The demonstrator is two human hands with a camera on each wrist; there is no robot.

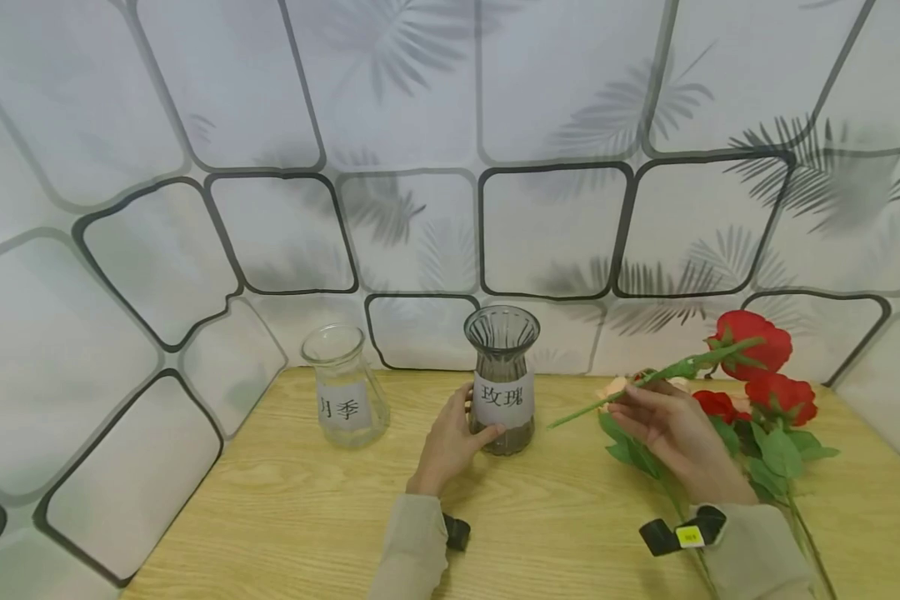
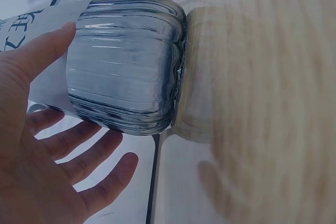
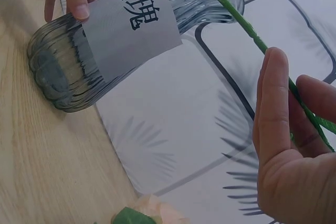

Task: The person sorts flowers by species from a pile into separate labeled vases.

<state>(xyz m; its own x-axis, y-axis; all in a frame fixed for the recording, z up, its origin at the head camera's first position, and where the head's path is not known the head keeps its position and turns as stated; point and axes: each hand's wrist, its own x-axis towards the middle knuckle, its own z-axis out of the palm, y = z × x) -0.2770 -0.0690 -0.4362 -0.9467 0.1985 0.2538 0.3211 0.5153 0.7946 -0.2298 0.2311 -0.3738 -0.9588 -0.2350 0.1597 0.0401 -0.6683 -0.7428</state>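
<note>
A smoky grey ribbed glass vase (image 1: 502,360) with a white label (image 1: 504,400) stands upright on the table. My left hand (image 1: 448,440) grips its side, thumb across the front near the label's lower edge and fingers around the far side. In the left wrist view, the vase's ribbed base (image 2: 126,66) shows beyond the thumb. To the right, my right hand (image 1: 681,429) pinches the green stem (image 3: 231,11) of a red rose (image 1: 756,346). The rose lies slantwise, bloom up to the right, stem end pointing down-left toward the vase.
A clear glass vase (image 1: 378,417) with another label stands left of the grey one. More red roses (image 1: 782,398) with green leaves (image 1: 783,457) lie at right, beside a peach flower (image 3: 157,209). A patterned backdrop (image 1: 555,233) rises behind the wooden table (image 1: 292,525).
</note>
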